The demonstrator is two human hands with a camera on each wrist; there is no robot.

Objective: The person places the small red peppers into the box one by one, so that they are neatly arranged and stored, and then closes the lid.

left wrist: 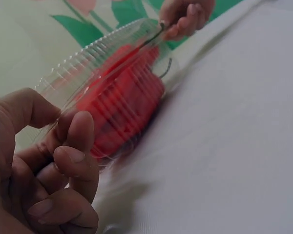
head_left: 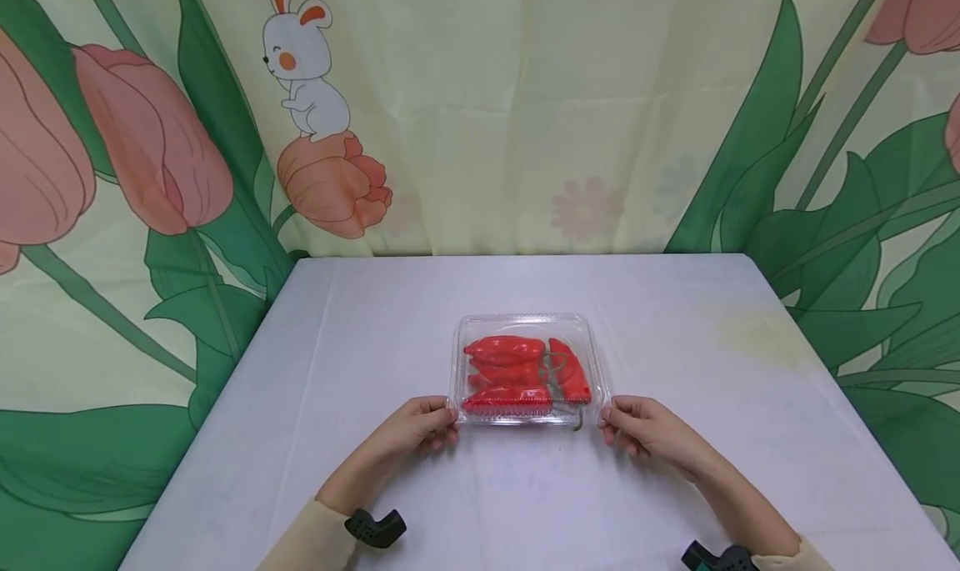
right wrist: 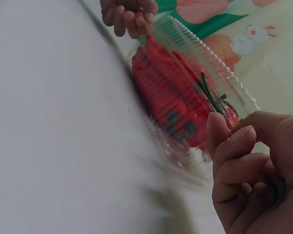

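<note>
A clear plastic clamshell box (head_left: 525, 324) sits at the middle of the white table, holding several red peppers (head_left: 506, 350) with green stems. My left hand (head_left: 417, 426) pinches the box's near left corner between thumb and index finger. At the near right corner, my right hand (head_left: 651, 429) pinches the rim in the same way. The lid lies over the peppers; whether its edges are fully snapped together I cannot tell. One thin green stem (head_left: 578, 421) pokes out past the front edge, near the right hand. Both wrist views show the other fingers curled loosely below the rim.
A white cloth covers the table (head_left: 517, 496), whose far edge meets a curtain (head_left: 480, 121) printed with tulips and a rabbit. Dark wrist devices sit on the left sleeve (head_left: 311, 538) and the right sleeve (head_left: 795, 557).
</note>
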